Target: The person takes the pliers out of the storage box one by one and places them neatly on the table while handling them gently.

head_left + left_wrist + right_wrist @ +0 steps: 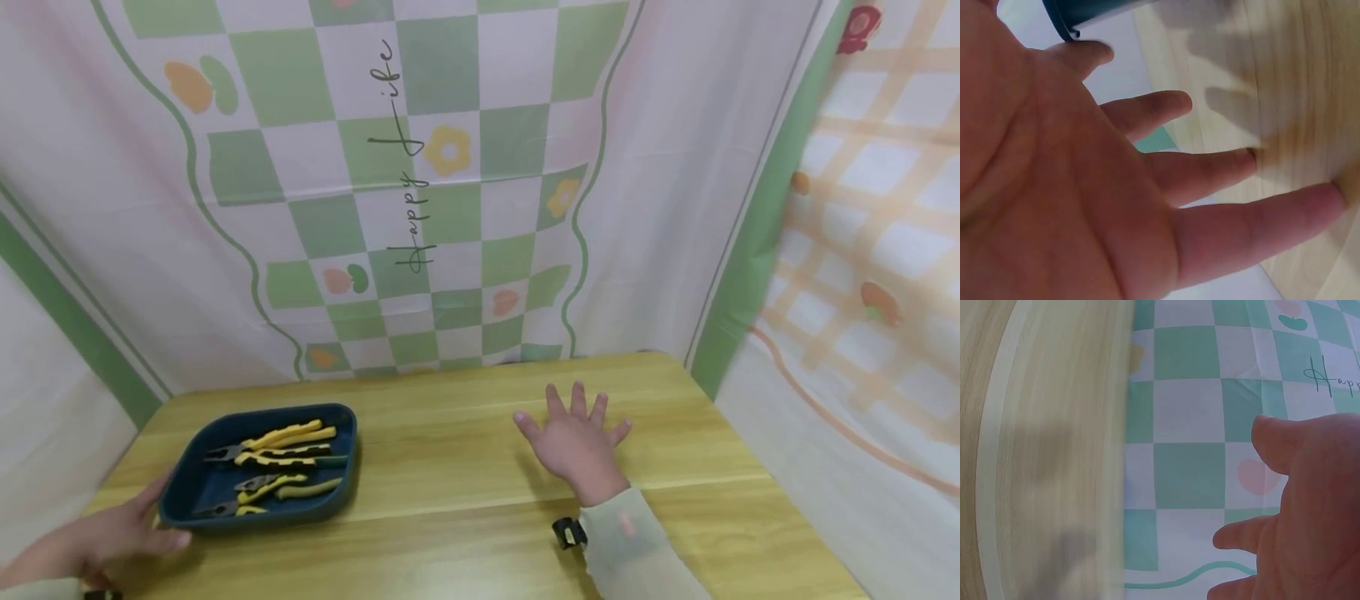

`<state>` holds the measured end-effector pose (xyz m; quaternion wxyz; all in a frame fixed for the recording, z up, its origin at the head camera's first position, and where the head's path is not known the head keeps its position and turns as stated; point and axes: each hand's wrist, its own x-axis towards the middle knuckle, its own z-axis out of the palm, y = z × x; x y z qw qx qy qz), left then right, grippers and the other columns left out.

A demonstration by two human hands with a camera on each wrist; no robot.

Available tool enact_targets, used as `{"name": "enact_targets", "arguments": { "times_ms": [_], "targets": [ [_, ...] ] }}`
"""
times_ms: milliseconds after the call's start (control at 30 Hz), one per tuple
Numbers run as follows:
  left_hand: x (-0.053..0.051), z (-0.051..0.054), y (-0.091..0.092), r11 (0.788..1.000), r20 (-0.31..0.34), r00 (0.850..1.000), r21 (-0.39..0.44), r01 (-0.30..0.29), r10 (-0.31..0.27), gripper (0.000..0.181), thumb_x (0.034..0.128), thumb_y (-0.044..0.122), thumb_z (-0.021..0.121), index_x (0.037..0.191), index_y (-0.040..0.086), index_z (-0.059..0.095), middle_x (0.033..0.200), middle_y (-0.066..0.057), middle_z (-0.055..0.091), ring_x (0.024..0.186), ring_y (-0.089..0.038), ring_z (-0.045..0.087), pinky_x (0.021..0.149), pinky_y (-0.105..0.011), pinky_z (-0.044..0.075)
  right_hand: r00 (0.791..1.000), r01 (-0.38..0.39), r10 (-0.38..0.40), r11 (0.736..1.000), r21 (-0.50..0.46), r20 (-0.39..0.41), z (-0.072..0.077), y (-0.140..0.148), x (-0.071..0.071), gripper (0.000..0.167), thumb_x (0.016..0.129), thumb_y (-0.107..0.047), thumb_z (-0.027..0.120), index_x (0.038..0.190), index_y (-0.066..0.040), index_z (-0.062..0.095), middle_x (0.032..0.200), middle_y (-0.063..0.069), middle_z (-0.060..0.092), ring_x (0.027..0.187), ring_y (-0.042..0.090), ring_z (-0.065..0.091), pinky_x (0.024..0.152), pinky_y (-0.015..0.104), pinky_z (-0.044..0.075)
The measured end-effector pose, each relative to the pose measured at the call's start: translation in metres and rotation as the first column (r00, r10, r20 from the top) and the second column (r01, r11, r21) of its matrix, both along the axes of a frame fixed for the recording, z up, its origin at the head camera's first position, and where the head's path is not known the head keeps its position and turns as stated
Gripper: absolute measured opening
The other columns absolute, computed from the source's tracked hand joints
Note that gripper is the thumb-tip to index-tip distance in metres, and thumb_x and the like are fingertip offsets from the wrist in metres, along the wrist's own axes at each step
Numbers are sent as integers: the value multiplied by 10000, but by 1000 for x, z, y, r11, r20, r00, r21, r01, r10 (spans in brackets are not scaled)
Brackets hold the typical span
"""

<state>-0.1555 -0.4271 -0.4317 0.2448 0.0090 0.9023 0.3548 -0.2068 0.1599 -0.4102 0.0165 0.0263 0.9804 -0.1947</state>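
A dark blue tray (347,425) sits on the left part of the wooden table. Inside lie several pliers (292,435), most with yellow or yellow-and-black handles. My left hand (105,537) is at the tray's near left corner, thumb in front and a finger along its left side. In the left wrist view the fingers of that hand (1085,169) are straight and spread, one close against the tray (1094,12); whether it presses on it I cannot tell. Over the table's right half, my right hand (577,446) is spread with nothing in it.
The wooden table (450,467) ends at a hanging green-and-white checked cloth (442,217) behind it. Another cloth with orange checks (862,250) hangs on the right. A black band (568,533) shows at the right wrist.
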Motion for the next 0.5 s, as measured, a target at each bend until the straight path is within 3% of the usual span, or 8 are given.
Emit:
{"name": "enact_targets", "arguments": {
  "times_ms": [67, 167, 267, 367, 500],
  "targets": [
    [0, 2, 3, 998, 47, 998, 35, -52, 50, 1164, 952, 355, 691, 1481, 25, -291, 1401, -504, -115, 1213, -767, 31, 679, -669, 504, 1000, 2, -2, 1000, 3, -1, 0, 0, 0, 1091, 836, -875, 137, 1587, -92, 247, 1597, 304, -11, 1374, 586, -158, 871, 804, -203],
    [-1, 3, 4, 999, 46, 998, 30, -42, 40, 1173, 960, 365, 679, 1465, 19, -321, 1396, -511, -137, 1215, -763, -13, 715, -722, 466, 1000, 4, -4, 1000, 10, 1, 0, 1, 0, 1095, 832, -878, 130, 1587, -93, 247, 1597, 307, -4, 1374, 590, -152, 870, 806, -201],
    [-1, 5, 2, 998, -54, 998, -48, 40, -42, 1161, 961, 381, 675, 1465, -39, -283, 1366, -564, -11, 1182, -758, 210, 824, -746, 397, 1000, 3, -3, 1000, 12, 2, -1, 1, 0, 1095, 832, -878, 128, 1587, -94, 250, 1598, 307, 0, 1374, 592, -148, 869, 805, -203],
    [-3, 5, 0, 994, -133, 986, -71, 87, -96, 1123, 967, 356, 673, 1470, -88, -228, 1344, -588, 44, 1163, -749, 268, 894, -741, 343, 1000, 1, -1, 1000, 11, 4, -1, 2, 0, 1092, 835, -876, 129, 1586, -93, 251, 1598, 307, -3, 1374, 591, -151, 869, 802, -206],
    [-8, 8, 1, 999, -52, 997, 0, 52, -52, 1104, 975, 335, 667, 1484, -56, -231, 1395, -542, -54, 1243, -736, 56, 940, -768, 262, 1000, 2, -2, 1000, 2, 16, -2, 2, -1, 1088, 837, -875, 134, 1589, -97, 242, 1599, 304, -19, 1374, 584, -166, 882, 809, -191]
  ]
}}
